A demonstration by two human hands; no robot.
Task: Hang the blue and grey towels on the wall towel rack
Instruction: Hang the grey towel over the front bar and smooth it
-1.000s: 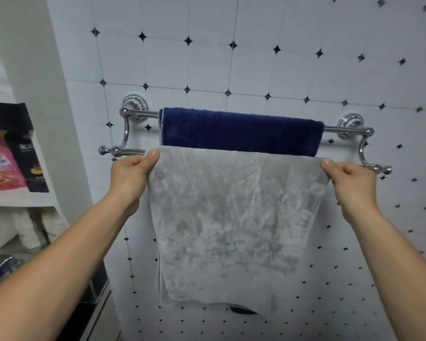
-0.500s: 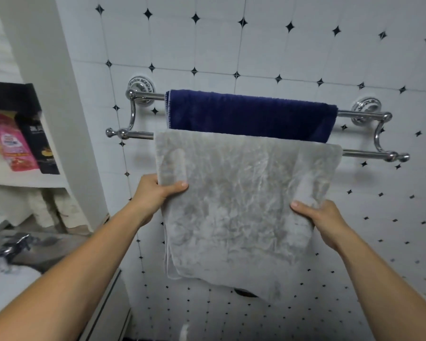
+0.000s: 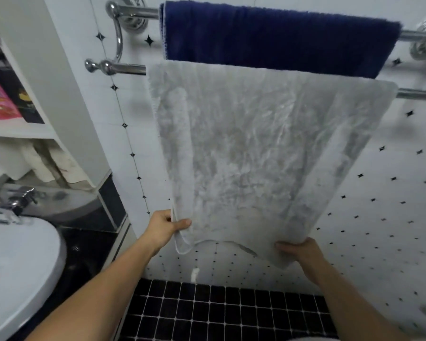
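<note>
Both towels are on the towel rack [image 3: 119, 68], which runs across the top of the frame. The blue towel [image 3: 280, 38] is draped over the rear bar. The grey towel [image 3: 268, 156] hangs over the front bar and fills the centre of the picture, its top fold hiding the blue one's lower edge.

The left grip [image 3: 165, 227] pinches the grey towel's lower left corner, with the thumb on the front face and the fingers behind. A second hem shows just under it. The right grip [image 3: 303, 252] is curled round the lower right corner, partly covered by cloth. The bottom edge sags between the two.

This looks like a last straightening of the cloth, so the task seems nearly finished.

The main risk is in the pull itself. The bar is smooth chrome, and a firm downward tug on the front half could drag the cloth over it. That would leave too little hanging behind, and the towel could slip off once released and land on the black floor tiles [image 3: 219, 311] at the bottom of the frame.

Pulling harder on one corner than the other would skew the fold and bunch the towel along the bar. How much cloth hangs at the back cannot be seen, so the balance is uncertain
</note>
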